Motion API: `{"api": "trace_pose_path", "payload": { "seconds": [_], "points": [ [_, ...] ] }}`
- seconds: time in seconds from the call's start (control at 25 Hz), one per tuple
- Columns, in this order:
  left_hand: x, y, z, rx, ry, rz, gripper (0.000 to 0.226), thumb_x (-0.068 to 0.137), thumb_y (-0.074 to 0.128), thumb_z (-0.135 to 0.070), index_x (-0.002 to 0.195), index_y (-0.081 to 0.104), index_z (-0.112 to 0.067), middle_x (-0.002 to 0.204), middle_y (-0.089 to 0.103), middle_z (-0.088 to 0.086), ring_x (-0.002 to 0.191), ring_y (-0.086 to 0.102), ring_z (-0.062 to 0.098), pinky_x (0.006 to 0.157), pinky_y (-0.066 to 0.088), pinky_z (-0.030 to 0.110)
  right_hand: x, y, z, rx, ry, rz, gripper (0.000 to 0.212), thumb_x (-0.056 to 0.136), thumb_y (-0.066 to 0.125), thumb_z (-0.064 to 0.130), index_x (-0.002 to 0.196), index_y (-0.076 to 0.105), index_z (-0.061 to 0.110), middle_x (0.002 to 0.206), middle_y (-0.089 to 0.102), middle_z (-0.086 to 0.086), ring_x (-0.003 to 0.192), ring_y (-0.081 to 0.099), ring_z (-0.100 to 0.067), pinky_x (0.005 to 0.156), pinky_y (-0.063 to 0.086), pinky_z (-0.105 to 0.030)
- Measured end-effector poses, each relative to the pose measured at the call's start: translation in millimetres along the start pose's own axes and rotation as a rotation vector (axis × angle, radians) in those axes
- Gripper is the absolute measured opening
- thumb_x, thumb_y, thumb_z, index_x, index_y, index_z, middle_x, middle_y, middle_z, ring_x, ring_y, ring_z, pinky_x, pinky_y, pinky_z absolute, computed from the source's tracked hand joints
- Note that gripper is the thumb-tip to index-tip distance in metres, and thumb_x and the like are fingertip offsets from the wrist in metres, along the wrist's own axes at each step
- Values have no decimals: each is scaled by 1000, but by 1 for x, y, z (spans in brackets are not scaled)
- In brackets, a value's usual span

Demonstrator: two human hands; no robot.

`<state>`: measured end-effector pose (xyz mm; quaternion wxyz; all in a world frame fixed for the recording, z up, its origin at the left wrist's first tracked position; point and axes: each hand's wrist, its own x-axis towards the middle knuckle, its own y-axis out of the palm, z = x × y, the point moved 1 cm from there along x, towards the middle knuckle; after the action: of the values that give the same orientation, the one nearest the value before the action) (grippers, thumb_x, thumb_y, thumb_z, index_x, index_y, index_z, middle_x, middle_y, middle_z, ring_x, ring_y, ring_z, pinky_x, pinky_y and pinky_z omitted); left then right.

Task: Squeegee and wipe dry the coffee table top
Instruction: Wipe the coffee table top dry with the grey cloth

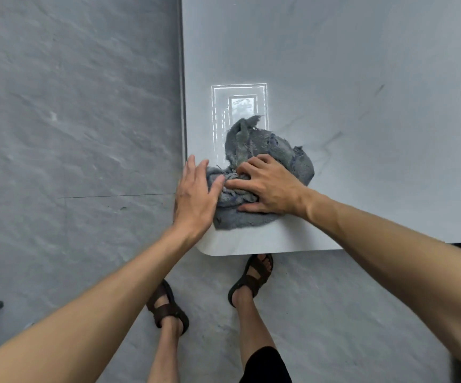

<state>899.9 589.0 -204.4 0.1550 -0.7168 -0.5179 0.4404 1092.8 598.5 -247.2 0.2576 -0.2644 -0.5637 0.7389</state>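
we press our right hand (268, 186) flat, fingers spread, on the grey rag (254, 172) at the near left corner of the coffee table top (362, 92), while our open left hand (196, 194) bunches its edge, likely for wiping dry.

Cloth (254, 172) on the coffee table top (362, 92) near its front-left corner, both hands (196, 197) on the cloth.
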Motion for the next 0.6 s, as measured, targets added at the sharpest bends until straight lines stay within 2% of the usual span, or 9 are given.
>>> {"api": "trace_pose_path", "payload": {
  "seconds": [0.12,0.24,0.32,0.44,0.52,0.6],
  "points": [
    [1,19,-16,169,72,102,57,98,40,-42,147,27,-15,162,7,10,150,3,21,122,4,35,-50,-6,-41,-6,29,21,59,85,44,70,132,47,34,112,52,-7,102,49,-26,94,40,-44],
    [2,38,-34,259,139,97,50,97,44,-39,138,33,-12,159,14,13,149,7,27,123,7,39,-123,-11,-85,3,269,-26,63,83,47,73,131,51,32,116,52,-8,106,49,-29,95,38,-42],
    [3,51,-45,288,169,104,45,97,46,-38,132,38,-11,158,17,14,149,10,28,122,10,40,-177,-13,-108,19,509,-67,68,81,46,75,133,50,31,119,50,-9,106,48,-32,94,39,-43],
    [5,64,-55,334,117,150,40,97,45,-38,126,41,-11,158,16,19,149,10,31,122,15,41,-245,-11,-125,93,910,-148,69,79,49,74,134,48,34,119,47,-10,108,46,-32,94,39,-42],
    [7,66,-60,384,132,130,34,96,46,-38,118,44,-11,147,31,22,138,29,38,113,31,47,-275,-6,-120,144,1222,-239,62,79,56,66,131,47,33,117,46,-11,109,44,-31,94,39,-42],
    [8,61,-63,364,177,63,29,95,48,-36,110,45,-11,124,47,14,113,49,36,93,44,44,-279,1,-104,144,1538,-328,56,81,55,62,127,48,30,115,47,-13,108,44,-31,92,38,-42]
  ]
}}
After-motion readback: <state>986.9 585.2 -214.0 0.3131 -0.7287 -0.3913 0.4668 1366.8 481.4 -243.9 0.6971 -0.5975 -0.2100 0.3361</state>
